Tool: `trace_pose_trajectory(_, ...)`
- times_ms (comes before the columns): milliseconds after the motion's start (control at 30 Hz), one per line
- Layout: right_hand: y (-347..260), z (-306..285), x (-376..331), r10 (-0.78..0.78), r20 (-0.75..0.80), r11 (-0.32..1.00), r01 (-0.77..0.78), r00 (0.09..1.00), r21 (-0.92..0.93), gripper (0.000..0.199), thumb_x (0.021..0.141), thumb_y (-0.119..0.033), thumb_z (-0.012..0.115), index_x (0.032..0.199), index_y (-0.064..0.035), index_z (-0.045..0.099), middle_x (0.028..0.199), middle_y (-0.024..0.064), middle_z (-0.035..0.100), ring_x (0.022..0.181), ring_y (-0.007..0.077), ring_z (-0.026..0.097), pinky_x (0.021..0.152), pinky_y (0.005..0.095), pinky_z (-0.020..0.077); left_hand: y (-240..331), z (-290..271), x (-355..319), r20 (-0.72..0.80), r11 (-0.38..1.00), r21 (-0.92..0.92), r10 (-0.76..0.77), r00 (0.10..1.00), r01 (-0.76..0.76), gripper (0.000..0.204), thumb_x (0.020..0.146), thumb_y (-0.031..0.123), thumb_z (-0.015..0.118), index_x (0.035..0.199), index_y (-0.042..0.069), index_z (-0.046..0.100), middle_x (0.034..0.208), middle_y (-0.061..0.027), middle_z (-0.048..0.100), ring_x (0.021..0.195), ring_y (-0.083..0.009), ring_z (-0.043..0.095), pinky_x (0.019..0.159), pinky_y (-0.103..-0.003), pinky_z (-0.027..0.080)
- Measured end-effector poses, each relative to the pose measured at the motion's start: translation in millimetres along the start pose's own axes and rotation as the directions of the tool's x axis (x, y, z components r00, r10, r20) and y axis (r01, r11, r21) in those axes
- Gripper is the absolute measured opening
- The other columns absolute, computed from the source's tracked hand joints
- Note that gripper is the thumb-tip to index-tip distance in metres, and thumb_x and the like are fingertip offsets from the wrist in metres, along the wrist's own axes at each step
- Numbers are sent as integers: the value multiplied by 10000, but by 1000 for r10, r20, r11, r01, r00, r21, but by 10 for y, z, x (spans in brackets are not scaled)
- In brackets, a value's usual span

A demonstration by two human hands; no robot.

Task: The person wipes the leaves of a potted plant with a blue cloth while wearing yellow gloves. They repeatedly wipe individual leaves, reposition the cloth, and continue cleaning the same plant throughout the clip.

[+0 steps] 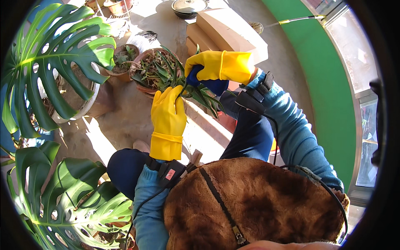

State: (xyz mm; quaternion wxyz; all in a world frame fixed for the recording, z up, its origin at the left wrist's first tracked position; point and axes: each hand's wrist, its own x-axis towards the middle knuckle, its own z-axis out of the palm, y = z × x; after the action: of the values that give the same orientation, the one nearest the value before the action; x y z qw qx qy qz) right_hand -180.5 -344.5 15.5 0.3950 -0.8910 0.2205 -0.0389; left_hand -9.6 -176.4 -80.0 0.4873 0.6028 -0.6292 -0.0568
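My left hand (168, 116), in a yellow rubber glove, pinches a long narrow green leaf (183, 88) between its fingertips. My right hand (218, 66), gloved the same way, is closed around a dark blue cloth (216, 86) just right of that leaf. Part of the cloth hangs below the glove, and the right fingertips are partly hidden. The leaf belongs to a clump of strappy leaves (162, 71) in a round terracotta pot (143, 88) beyond my hands. More green leaves (204, 99) droop below the right glove, over my knees.
Large split-leaf plants (54, 62) crowd the left side. A smaller potted plant (125, 58) and a white-rimmed pot (89, 100) stand near them. Cardboard boxes (225, 31) and a lidded pan (189, 6) lie ahead. A green wall band (333, 112) curves along the right below windows.
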Motion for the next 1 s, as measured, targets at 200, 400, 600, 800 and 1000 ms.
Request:
trace_pose_trajectory(200,-66,-29,-254,-287,-324,908,364,901,209,338,894,-166,757,1197,-39,677,1150,122,718,1084,280,688,974,354,541,-9,-8,17,-14,1000,-6,-20,1000,20,205,926,80,640,1109,56,731,1036,-138,737,997,-361,673,1043,-478,459)
trace_pose_trajectory(400,-201,77,-277,2,-334,978,-72,943,-198,273,875,-165,737,1117,-47,693,1023,149,722,935,335,699,863,375,560,-40,1,-1,-15,1000,5,-24,1000,24,137,932,98,643,1046,75,717,973,-100,725,924,-334,673,961,-442,483)
trace_pose_trajectory(600,-204,286,-215,48,-350,995,-76,936,-67,293,890,-219,739,1130,-59,685,1038,135,741,951,330,713,864,379,565,-26,-15,49,-28,998,34,-56,998,57,102,906,102,668,992,84,720,921,-94,711,880,-346,660,933,-442,487)
trace_pose_trajectory(800,-236,335,-174,85,-378,964,-171,922,-201,284,910,-145,703,1162,-18,678,1052,155,727,936,306,716,888,331,574,-43,-1,58,-51,995,6,-97,994,98,77,877,101,689,947,81,714,875,-105,695,846,-363,649,912,-458,496)
trace_pose_trajectory(1000,-205,346,-136,142,-344,968,-203,928,-147,297,908,-153,699,1170,-16,680,1036,157,732,923,299,716,852,328,573,-77,22,38,-57,994,17,-108,993,109,83,872,110,694,946,79,714,886,-103,706,854,-359,656,897,-462,495)
